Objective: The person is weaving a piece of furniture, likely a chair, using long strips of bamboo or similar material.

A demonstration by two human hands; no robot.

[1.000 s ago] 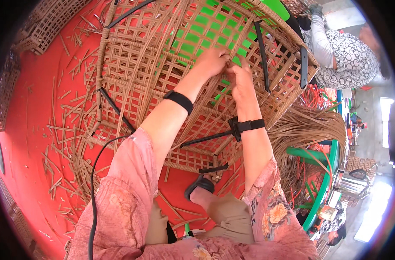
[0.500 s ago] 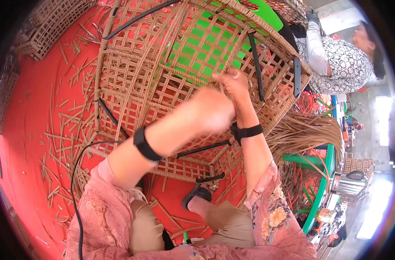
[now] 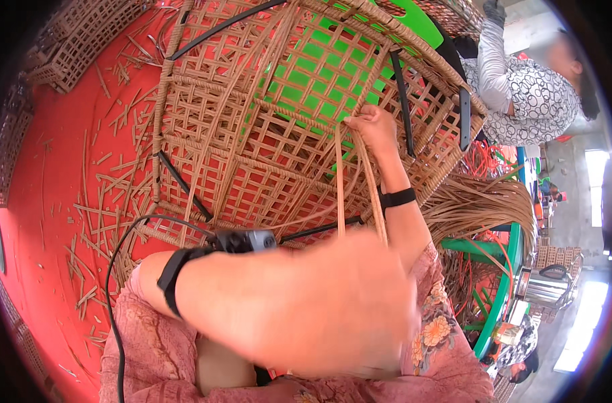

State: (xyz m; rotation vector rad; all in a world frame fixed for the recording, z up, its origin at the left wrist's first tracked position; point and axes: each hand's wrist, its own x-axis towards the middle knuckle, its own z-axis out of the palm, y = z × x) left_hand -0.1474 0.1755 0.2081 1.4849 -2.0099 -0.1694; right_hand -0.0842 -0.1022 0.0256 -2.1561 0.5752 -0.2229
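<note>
A large woven wicker frame [image 3: 205,121], brown with wrapped rims and an open grid, leans in front of me. My right hand [image 3: 374,129] is closed in a pinch at a wrapped bar of the weave, where brown flat weaving strands [image 3: 340,181] come out. These strands run straight down to my left hand [image 3: 359,302], which is blurred and close to me. Its fingers are hidden, but the tight strands lead into its grasp. Black straps [image 3: 401,101] are fixed along parts of the frame. A dark band with a small camera [image 3: 245,240] sits at my left wrist.
Behind the weave shows a green plastic chair [image 3: 319,60]. Cut strand scraps [image 3: 104,201] litter the red floor covering. A bundle of long strands [image 3: 487,205] lies by a green stand [image 3: 510,269] at the right. Another person [image 3: 521,94] works at the upper right.
My left hand has moved from beside the right hand down toward my body, drawing strands out long. My right hand stays at the bar.
</note>
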